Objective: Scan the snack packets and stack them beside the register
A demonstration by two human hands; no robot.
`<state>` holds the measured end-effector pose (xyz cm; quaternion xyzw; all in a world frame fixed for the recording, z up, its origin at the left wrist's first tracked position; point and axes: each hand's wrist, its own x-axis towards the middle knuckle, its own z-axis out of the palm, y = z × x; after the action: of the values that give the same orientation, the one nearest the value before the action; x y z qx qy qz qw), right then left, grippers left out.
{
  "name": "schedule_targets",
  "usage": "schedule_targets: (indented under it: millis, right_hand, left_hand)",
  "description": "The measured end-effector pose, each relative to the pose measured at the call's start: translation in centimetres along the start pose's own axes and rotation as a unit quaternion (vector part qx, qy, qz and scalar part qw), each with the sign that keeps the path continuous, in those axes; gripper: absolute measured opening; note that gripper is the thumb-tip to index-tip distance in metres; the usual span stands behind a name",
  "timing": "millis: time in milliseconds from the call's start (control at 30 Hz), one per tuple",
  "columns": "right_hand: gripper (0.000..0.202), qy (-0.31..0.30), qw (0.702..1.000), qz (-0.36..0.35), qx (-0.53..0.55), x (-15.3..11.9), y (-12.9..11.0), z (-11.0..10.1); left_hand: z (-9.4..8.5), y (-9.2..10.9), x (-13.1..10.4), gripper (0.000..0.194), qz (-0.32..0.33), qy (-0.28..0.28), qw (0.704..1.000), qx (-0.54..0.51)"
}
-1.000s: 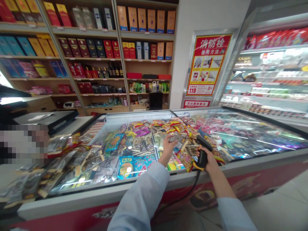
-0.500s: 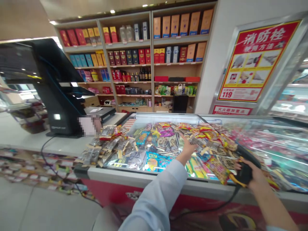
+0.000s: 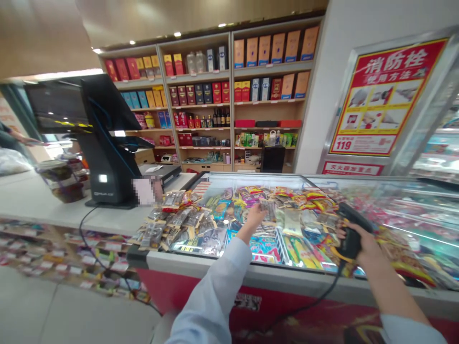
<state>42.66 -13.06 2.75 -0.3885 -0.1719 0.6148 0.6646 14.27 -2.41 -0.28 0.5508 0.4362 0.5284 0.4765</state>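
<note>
My left hand [image 3: 254,216] is closed on a small clear snack packet [image 3: 268,209], held above the glass top of a chest freezer [image 3: 229,258]. In my right hand [image 3: 366,241] is a black and yellow barcode scanner [image 3: 349,242], its head pointing up and to the left and its cable hanging down over the freezer's front. Many snack packets [image 3: 319,200] lie spread on the glass near the scanner. Another heap of brown snack packets [image 3: 179,220] covers the freezer's left end. Colourful packages [image 3: 256,246] show through the glass below my left hand.
A black till screen on a stand [image 3: 107,157] occupies the white counter [image 3: 46,200] at left, beside wrapped tubs [image 3: 62,179]. Shelves of boxes and bottles [image 3: 201,95] line the back wall. At right hangs a red fire hydrant sign [image 3: 387,100]. The scanner's cable crosses the freezer front.
My left hand has moved left from the right-hand packets and now holds a small packet. My right hand has shifted left with the scanner, which is raised slightly. The camera view has shifted too.
</note>
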Motion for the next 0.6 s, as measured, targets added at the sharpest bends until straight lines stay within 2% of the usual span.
schedule_targets:
  millis: [133, 233, 300, 433, 600]
  right_hand:
    - [0.014, -0.032, 0.999, -0.027, 0.019, -0.3, 2.9, 3.9]
    - [0.013, -0.081, 0.996, -0.011, 0.019, -0.1, 5.9, 6.3]
    - [0.013, -0.11, 0.994, 0.012, 0.016, 0.3, 8.0, 7.2]
    - [0.013, -0.147, 0.987, 0.04, 0.042, 1.4, 11.4, 7.6]
    - [0.017, -0.154, 0.985, 0.069, 0.046, 2.5, 12.9, 6.9]
  left_hand:
    - [-3.8, 0.4, 0.8, 0.038, 0.042, 0.04, 0.997, 0.043]
    - [-5.5, 0.2, 0.9, 0.036, 0.068, 0.06, 0.994, 0.064]
    - [-6.2, -0.3, 0.8, 0.035, 0.092, 0.1, 0.985, 0.104]
    - [-6.7, -1.6, 0.7, 0.039, 0.135, 0.192, 0.951, 0.199]
    - [-6.3, -2.0, 0.2, 0.027, 0.209, 0.188, 0.927, 0.248]
